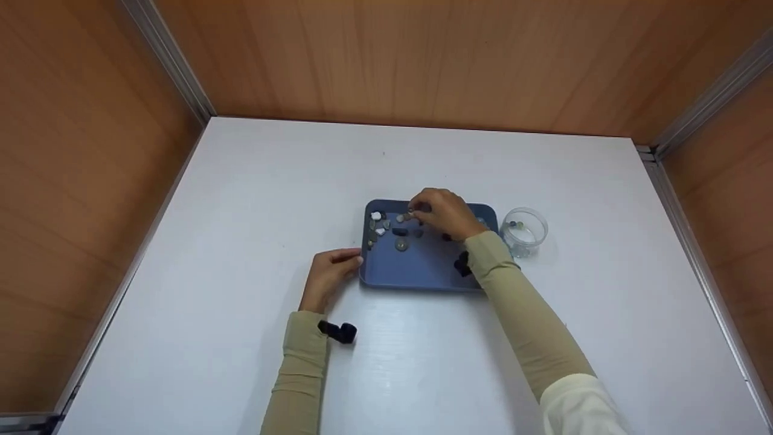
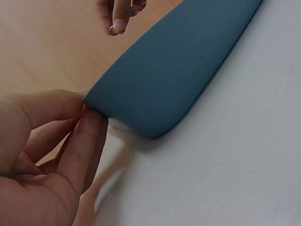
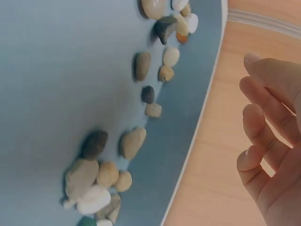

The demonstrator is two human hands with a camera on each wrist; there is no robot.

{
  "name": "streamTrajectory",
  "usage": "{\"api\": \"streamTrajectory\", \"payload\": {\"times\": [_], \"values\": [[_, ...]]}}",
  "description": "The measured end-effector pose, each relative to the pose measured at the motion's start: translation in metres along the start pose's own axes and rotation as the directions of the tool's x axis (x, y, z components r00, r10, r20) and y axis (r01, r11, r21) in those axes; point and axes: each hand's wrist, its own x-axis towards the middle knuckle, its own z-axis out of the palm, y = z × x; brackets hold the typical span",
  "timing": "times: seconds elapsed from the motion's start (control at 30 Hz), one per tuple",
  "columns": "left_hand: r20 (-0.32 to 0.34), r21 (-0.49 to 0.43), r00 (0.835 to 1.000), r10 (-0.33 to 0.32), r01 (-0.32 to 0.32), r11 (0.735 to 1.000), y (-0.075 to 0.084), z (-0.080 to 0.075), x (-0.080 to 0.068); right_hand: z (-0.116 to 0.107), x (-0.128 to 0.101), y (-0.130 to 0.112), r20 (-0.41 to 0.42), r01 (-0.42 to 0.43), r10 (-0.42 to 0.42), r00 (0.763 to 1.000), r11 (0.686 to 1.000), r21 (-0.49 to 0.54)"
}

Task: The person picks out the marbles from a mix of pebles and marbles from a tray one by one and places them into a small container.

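Two hands work a blue tray (image 1: 423, 272): left hand (image 1: 329, 275) pinching its corner, right hand (image 1: 444, 212) pinching a small pebble (image 2: 113, 31) above scattered stones (image 3: 96, 181).

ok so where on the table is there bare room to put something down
The white table is bare on its far half behind the blue tray, on the left beyond the left hand, and near right beside the right sleeve. It is crowded at the tray, where pebbles lie under the right hand, and by the clear jar at its right.
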Motion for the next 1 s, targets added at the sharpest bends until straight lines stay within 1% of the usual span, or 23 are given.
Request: {"api": "streamTrajectory", "payload": {"times": [0.1,0.33,0.53,0.8,1.0], "values": [[0.002,0.006,1.000,-0.005,0.005,1.000,0.001,0.000,0.000,-0.007,-0.003,0.002,-0.003,-0.013,0.013,1.000,1.000,-0.003],[0.000,0.025,1.000,-0.006,0.006,1.000,0.002,-0.001,0.003,-0.021,-0.011,0.009,-0.026,-0.009,0.009,1.000,1.000,-0.007],[-0.001,0.008,1.000,0.003,-0.003,1.000,0.002,-0.002,0.003,-0.030,-0.019,0.015,-0.052,-0.008,0.008,0.999,1.000,0.007],[-0.013,0.007,1.000,-0.007,0.007,1.000,0.002,-0.004,0.005,-0.044,-0.030,0.021,-0.053,-0.070,0.071,0.996,0.997,0.010],[-0.010,0.011,1.000,-0.023,0.023,1.000,0.003,-0.005,0.005,-0.050,-0.041,0.030,-0.075,-0.088,0.089,0.993,0.996,0.015]]}}
